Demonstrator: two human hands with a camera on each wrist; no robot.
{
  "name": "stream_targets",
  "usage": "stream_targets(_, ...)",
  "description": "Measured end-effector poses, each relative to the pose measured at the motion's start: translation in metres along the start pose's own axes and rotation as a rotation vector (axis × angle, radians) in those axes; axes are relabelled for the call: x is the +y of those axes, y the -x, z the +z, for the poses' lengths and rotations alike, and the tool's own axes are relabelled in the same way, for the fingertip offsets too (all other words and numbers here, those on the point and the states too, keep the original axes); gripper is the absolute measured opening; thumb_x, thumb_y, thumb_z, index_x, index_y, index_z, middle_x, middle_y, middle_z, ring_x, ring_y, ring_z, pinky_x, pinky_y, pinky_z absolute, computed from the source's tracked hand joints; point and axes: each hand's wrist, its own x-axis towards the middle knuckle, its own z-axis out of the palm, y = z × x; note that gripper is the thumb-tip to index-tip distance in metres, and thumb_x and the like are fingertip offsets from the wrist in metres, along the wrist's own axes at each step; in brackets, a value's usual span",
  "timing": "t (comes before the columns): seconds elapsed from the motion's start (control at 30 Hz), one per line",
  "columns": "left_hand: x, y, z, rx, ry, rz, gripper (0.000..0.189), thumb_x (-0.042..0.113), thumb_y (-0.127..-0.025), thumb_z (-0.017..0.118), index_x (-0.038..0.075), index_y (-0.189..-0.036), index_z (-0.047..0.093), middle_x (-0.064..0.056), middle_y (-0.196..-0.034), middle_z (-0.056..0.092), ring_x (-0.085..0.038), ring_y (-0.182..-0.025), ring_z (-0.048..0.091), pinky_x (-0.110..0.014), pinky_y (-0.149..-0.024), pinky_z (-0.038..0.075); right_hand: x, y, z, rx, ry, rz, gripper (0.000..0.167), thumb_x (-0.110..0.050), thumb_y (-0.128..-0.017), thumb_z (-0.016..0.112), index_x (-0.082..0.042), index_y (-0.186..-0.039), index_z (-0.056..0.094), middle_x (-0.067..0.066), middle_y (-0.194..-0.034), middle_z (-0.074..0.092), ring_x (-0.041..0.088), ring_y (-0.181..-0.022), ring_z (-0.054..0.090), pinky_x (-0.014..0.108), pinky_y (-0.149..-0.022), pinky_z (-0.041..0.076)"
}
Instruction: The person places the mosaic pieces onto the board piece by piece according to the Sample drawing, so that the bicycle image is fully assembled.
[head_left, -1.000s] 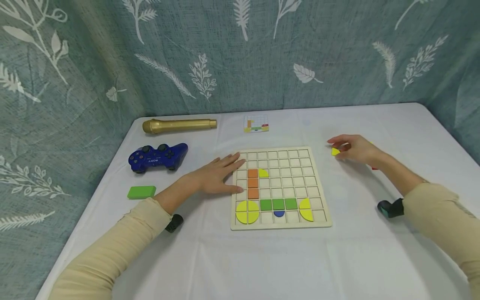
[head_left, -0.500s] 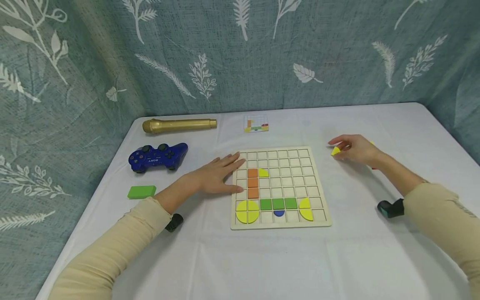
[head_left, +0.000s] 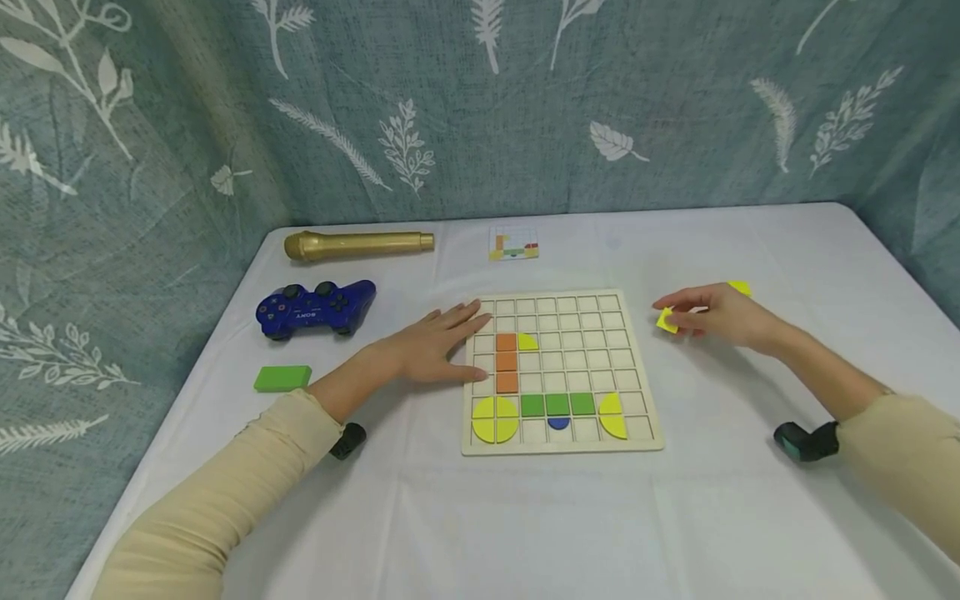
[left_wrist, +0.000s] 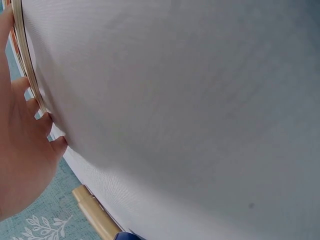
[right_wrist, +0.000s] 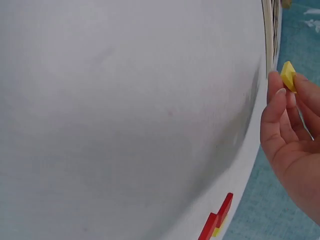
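A pale grid board lies in the middle of the table in the head view. On it sit orange squares, green squares, a blue half-round piece and several yellow quarter-round pieces. My left hand rests its spread fingertips and thumb on the board's left edge. Right of the board, my right hand pinches a small yellow piece between thumb and fingers, raised off the cloth. Part of this piece is hidden by the fingers, so its full shape cannot be told.
Behind the right hand lies another yellow piece; red pieces show in the right wrist view. A patterned card lies beyond the board. At left are a gold microphone, a blue game controller and a green block.
The right hand has moved slightly nearer the front edge, and the yellow piece in its fingers has turned. More of the yellow piece behind that hand shows. The left hand stays on the board's edge.
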Motion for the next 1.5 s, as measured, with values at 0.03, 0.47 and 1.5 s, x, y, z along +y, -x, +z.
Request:
stream_targets(0.03, 0.000, 0.000, 0.000, -0.001, 0.002, -0.001, 0.094, 0.067, -0.088, 0.048, 0.019, -0.155, 0.004, -0.003, -0.159, -0.006, -0.023, -0.144, -0.003, -0.045, -0.114, 0.002, -0.001, 0.002, 0.001, -0.014, -0.007, -0.003, 0.041, -0.022, -0.093, 0.065, -0.002, -0.128, 0.060, 0.008, -0.103, 0.066, 0.022, -0.084, 0.060, 0.028, -0.070, 0.052)
stream_targets(0.47, 0.002, 0.000, -0.001, 0.001, 0.005, -0.014, 0.092, 0.066, -0.088, 0.049, 0.020, -0.155, 0.005, -0.002, -0.159, -0.006, -0.021, -0.144, -0.004, -0.044, -0.115, 0.003, -0.018, 0.021, 0.028, -0.147, -0.151, 0.013, 0.039, -0.019, -0.084, 0.075, 0.001, -0.115, 0.063, 0.009, -0.091, 0.069, 0.023, -0.084, 0.063, 0.031, -0.073, 0.054)
stream_targets(1.5, 0.001, -0.001, -0.001, 0.006, -0.001, 0.000, 0.093, 0.068, -0.088, 0.048, 0.019, -0.155, 0.005, -0.003, -0.159, -0.005, -0.023, -0.144, -0.003, -0.045, -0.115, 0.003, -0.036, 0.036, 0.059, -0.201, -0.008, -0.052, 0.021, -0.013, -0.085, 0.073, -0.004, -0.104, 0.073, 0.000, -0.083, 0.068, 0.019, -0.077, 0.058, 0.025, -0.067, 0.051)
